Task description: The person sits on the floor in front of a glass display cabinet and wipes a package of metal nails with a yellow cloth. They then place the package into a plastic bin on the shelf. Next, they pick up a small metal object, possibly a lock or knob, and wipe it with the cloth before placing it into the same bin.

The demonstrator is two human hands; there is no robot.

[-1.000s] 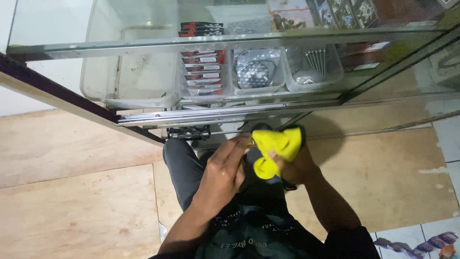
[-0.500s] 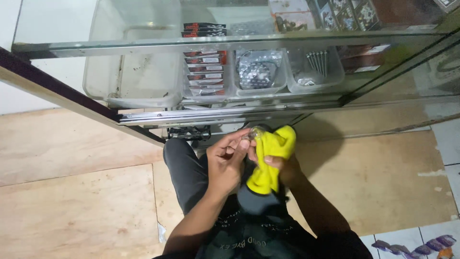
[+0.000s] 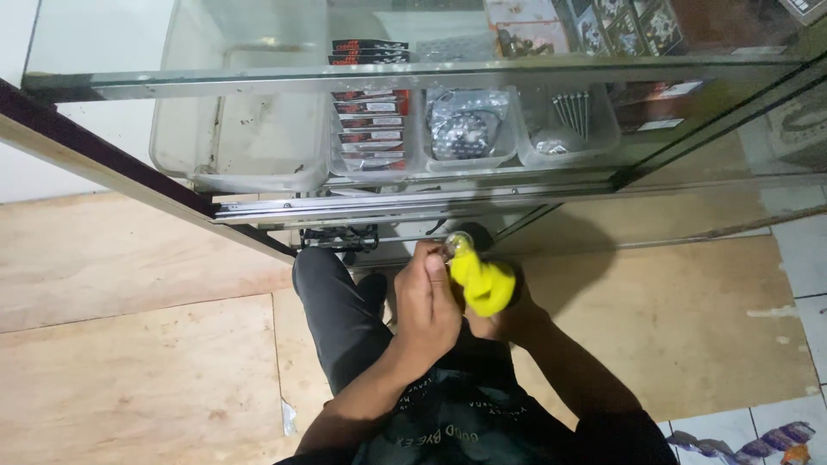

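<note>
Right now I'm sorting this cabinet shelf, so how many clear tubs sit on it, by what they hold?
Empty tub: 1
Tub of flat packets: 1
Tub of bagged metal parts: 1
Tub of long screws: 1
Total: 4

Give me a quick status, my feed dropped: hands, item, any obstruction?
Left hand pinching small clear round piece. Right hand clutching yellow cloth against it. Glass display case close ahead, not touching.

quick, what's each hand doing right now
left hand: closed on a small clear object
right hand: closed, holding yellow cloth
</note>
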